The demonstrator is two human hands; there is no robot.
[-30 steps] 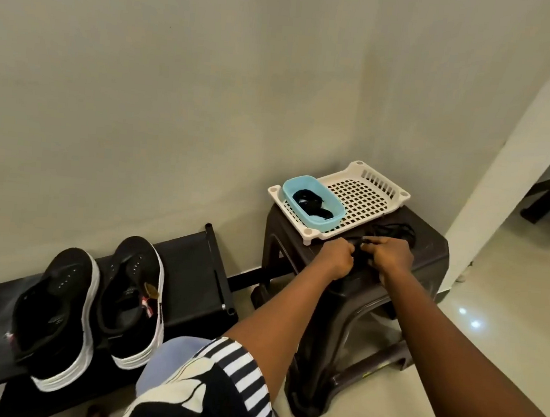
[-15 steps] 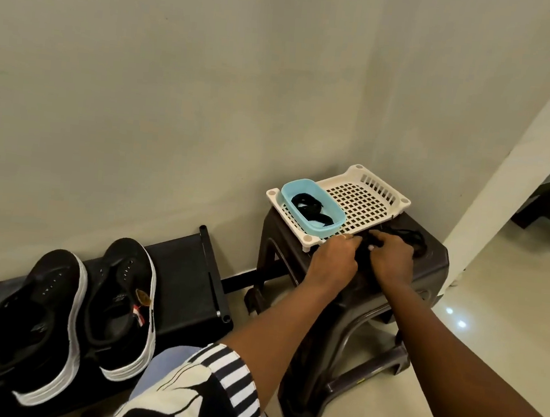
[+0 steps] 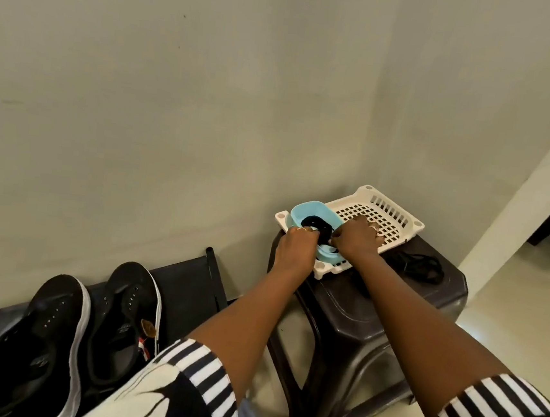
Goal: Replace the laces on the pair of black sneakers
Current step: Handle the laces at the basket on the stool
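Hands meet over the blue tub (image 3: 313,212) that sits at the near-left end of the white perforated tray (image 3: 397,213), on the dark plastic stool (image 3: 391,307). Coiled inside the tub is a black lace (image 3: 315,225), and it lies right between the two hands: at about three o'clock from the left hand (image 3: 296,247), at about nine o'clock from the right hand (image 3: 354,238). Both sets of fingers are curled in toward the coil and look to be pinching at it, though the fingertips are hidden behind the knuckles, so I would call that a likely grip, not a sure one. Neither hand is plainly nearer; each is at the tub's rim.

A second bundle of black lace (image 3: 419,266) lies loose on the stool top at about three o'clock from the right hand, apart from the tray.

Off at eight o'clock, well apart, the two black sneakers (image 3: 86,334) rest side by side on the low black shelf (image 3: 189,280), eyelets bare. Whatever comes out of the tub has to travel that way.
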